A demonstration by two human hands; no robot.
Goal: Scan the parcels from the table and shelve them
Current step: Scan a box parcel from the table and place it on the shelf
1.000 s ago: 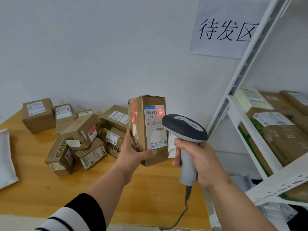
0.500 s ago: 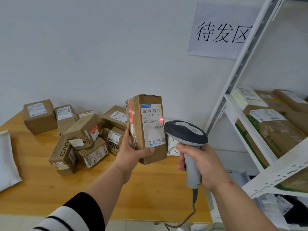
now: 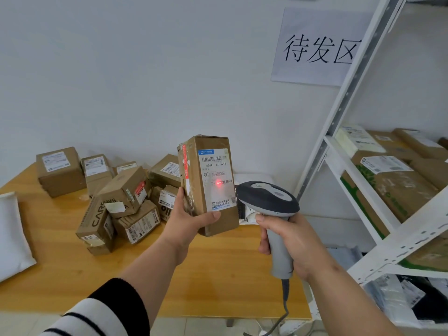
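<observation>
My left hand [image 3: 188,218] grips a tall brown cardboard parcel [image 3: 211,166] upright above the wooden table [image 3: 218,267], its white shipping label facing me. A red scan light glows on the label's lower barcode. My right hand [image 3: 294,241] holds a grey and dark handheld scanner [image 3: 268,201] by its handle, the head pointed at the label from the right, a short way off. The scanner's cable hangs down below my hand. A pile of brown parcels [image 3: 126,197] lies on the table behind and left of the held one.
A white metal shelf [image 3: 351,175] stands at the right with several parcels on its middle level and bagged items below. A white mailer bag [image 3: 12,234] lies at the table's left edge. A paper sign [image 3: 317,48] hangs on the wall.
The scanner has dropped slightly and shifted right of the parcel. The red light has moved from the label's top to its lower barcode. The parcel stays held upright.
</observation>
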